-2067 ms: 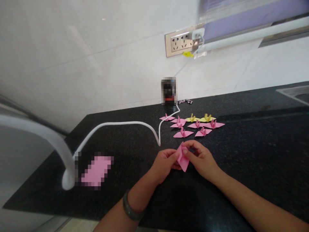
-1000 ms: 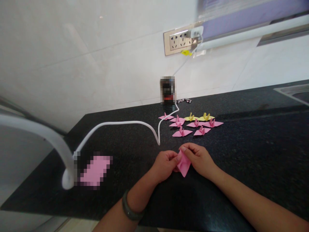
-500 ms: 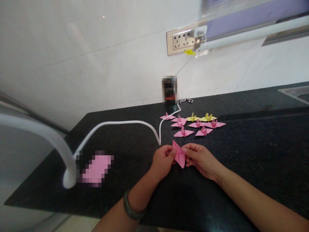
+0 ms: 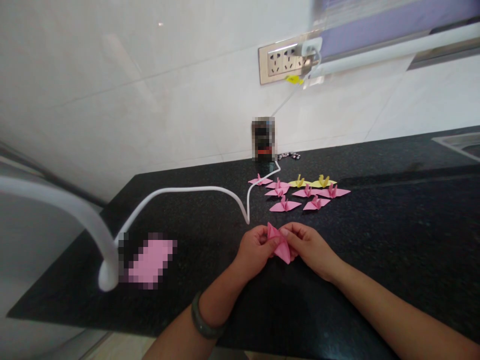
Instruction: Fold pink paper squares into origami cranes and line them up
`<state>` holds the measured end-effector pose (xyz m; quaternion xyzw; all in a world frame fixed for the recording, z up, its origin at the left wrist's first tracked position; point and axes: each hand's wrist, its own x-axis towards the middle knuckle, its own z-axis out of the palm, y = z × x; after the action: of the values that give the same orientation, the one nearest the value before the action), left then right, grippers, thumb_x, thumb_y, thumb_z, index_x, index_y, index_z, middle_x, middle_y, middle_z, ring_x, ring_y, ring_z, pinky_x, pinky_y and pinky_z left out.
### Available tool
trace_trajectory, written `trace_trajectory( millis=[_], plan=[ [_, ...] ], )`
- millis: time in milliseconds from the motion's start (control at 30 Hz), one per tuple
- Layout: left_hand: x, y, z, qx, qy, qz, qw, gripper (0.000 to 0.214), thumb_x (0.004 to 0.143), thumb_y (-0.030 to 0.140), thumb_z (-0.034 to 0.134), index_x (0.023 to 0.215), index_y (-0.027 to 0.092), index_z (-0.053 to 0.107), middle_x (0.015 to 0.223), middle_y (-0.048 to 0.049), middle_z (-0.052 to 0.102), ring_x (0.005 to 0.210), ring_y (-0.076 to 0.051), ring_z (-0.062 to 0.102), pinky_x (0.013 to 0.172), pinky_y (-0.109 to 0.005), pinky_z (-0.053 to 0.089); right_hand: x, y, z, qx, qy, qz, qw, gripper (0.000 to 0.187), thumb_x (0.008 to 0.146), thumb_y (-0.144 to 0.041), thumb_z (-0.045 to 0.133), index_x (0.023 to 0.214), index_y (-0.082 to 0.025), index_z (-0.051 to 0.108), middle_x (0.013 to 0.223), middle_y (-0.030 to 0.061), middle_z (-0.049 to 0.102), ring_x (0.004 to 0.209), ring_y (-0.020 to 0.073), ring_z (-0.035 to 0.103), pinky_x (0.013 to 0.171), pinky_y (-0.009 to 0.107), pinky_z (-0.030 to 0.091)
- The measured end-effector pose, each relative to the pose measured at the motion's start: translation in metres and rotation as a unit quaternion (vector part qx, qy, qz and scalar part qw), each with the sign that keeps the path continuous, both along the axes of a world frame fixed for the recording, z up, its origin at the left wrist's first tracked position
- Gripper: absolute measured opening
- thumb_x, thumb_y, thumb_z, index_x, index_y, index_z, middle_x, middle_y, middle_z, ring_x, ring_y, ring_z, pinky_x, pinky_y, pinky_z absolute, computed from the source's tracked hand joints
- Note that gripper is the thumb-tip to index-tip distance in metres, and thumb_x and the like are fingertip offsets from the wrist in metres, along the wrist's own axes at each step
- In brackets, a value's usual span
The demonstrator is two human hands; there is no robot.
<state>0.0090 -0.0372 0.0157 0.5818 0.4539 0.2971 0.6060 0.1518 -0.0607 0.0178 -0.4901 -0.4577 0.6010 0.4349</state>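
Observation:
A partly folded piece of pink origami paper is pinched between both hands, just above the dark countertop. My left hand grips its left side, the thumb lying across the folds. From the other side, my right hand holds it near the top with thumb and fingers. The fingertips behind the paper are mostly hidden. Just beyond the hands stand several pink paper cranes in loose rows, with two yellow paper cranes at the back right of the group.
A white cable runs across the black countertop to a blurred-out dark object by the wall. Pink paper, pixelated, lies at left beside a thick white curved stand. A sink edge shows at far right.
My left thumb has slid right across the pink paper and my right fingers have come closer to it. The paper has tilted and looks narrower, its middle pressed inward.

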Motion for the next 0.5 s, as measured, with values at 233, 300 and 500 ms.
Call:
trace_trajectory(
  millis=[233,300,500],
  plan=[
    [-0.003,-0.006,0.006,0.202,0.175,0.047,0.962,0.023,0.076,0.037,0.041,0.073,0.016,0.052,0.063,-0.0005,0.054,0.058,-0.011,0.049,0.053,-0.021,0.035,0.0,0.001,-0.001,0.019,-0.145,-0.021,0.989,0.02,0.07,-0.035,0.051,0.065,-0.016,0.05,0.053,-0.0038,0.047,0.043,0.0066,0.041,0.039,0.018,0.033],
    [-0.002,-0.009,0.009,0.242,0.222,0.04,0.944,0.024,0.078,0.036,0.039,0.069,0.017,0.05,0.06,0.0005,0.052,0.056,-0.01,0.047,0.051,-0.021,0.032,-0.001,0.001,-0.002,0.052,-0.194,-0.029,0.979,0.021,0.072,-0.032,0.048,0.058,-0.016,0.048,0.05,-0.004,0.045,0.043,0.0068,0.039,0.039,0.018,0.03],
    [-0.003,-0.012,0.012,0.278,0.25,0.046,0.926,0.024,0.079,0.034,0.037,0.069,0.017,0.05,0.058,0.0013,0.05,0.053,-0.009,0.046,0.05,-0.021,0.03,-0.006,-0.004,-0.006,0.067,-0.218,-0.033,0.973,0.017,0.072,-0.022,0.043,0.055,-0.017,0.045,0.044,-0.0054,0.043,0.039,0.0065,0.038,0.039,0.018,0.028]
  ],
)
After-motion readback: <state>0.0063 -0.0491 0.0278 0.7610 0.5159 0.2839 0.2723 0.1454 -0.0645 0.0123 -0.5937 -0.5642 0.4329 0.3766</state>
